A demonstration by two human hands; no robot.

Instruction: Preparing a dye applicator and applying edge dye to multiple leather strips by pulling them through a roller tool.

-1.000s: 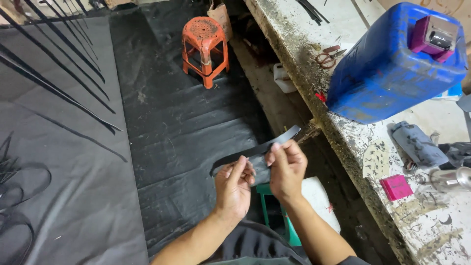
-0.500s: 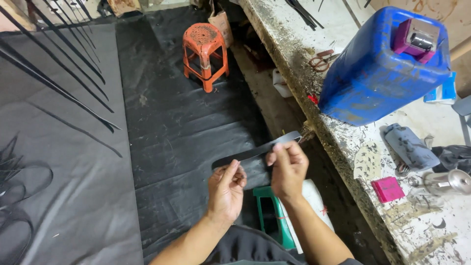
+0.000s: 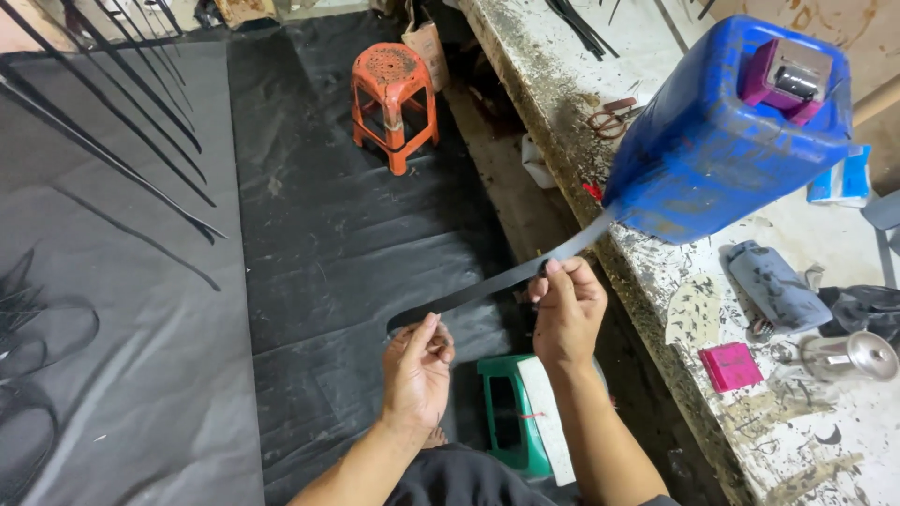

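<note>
Both hands pinch a flat black strip [image 3: 487, 286] — the left hand [image 3: 417, 370] near its lower end, the right hand [image 3: 565, 314] further up. The strip runs up toward a blue jerrycan [image 3: 712, 150] on the stained bench [image 3: 825, 440]. An orange stool [image 3: 394, 98] stands on black sheeting [image 3: 337, 244] — a green stool [image 3: 511, 422] sits below the hands.

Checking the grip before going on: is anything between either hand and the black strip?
Nothing visible. The left hand pinches the near end of the black strip and the right hand grips it further along; its far end runs under the blue jerrycan on the workbench.
</note>
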